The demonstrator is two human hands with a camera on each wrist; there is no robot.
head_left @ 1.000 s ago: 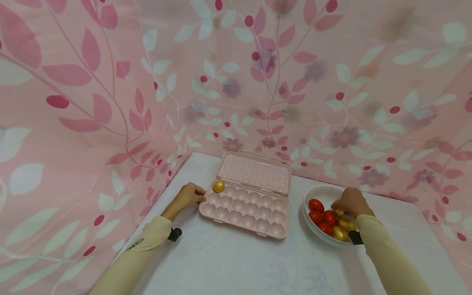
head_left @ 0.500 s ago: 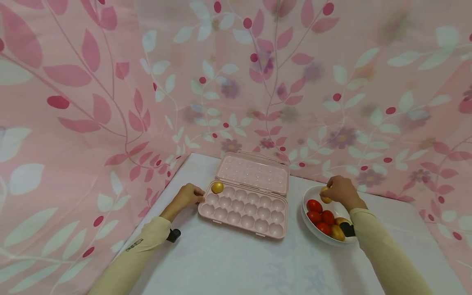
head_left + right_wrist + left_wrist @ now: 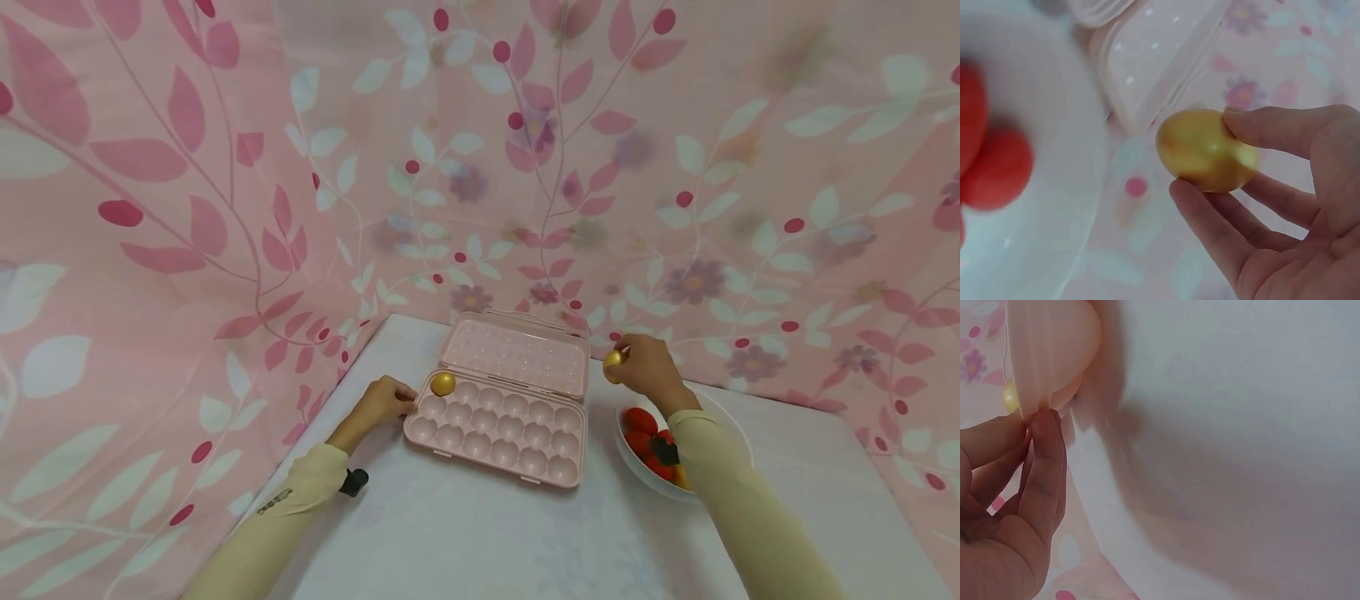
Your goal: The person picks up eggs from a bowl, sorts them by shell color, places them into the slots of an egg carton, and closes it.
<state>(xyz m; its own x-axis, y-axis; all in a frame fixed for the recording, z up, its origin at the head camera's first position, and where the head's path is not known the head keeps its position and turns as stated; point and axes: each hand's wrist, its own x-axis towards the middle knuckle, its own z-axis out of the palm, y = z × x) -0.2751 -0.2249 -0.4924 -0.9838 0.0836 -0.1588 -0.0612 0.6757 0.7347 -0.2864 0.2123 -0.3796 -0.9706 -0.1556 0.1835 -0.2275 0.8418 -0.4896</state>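
Observation:
My left hand (image 3: 378, 406) pinches the left rim of a pink egg carton (image 3: 480, 463) between thumb and fingers, as the left wrist view shows close up. The carton lies with its lid (image 3: 517, 350) folded back, and one gold egg (image 3: 442, 383) sits in its far left cup. My right hand (image 3: 651, 367) holds another gold egg (image 3: 1207, 150) between thumb and fingertips, above the table between carton and bowl. Below that arm stands a white bowl (image 3: 731, 408) with several red eggs (image 3: 640, 419) and some gold; the forearm hides part of it.
A white cloth covers the table (image 3: 450, 533). Pink floral fabric (image 3: 480, 208) hangs behind and on the left, close to the table's far edge. The bowl's rim rises to the right of the carton.
My right hand has lifted a gold egg out of the bowl and carried it left, past the bowl's far left rim. The left hand has stayed on the carton's rim.

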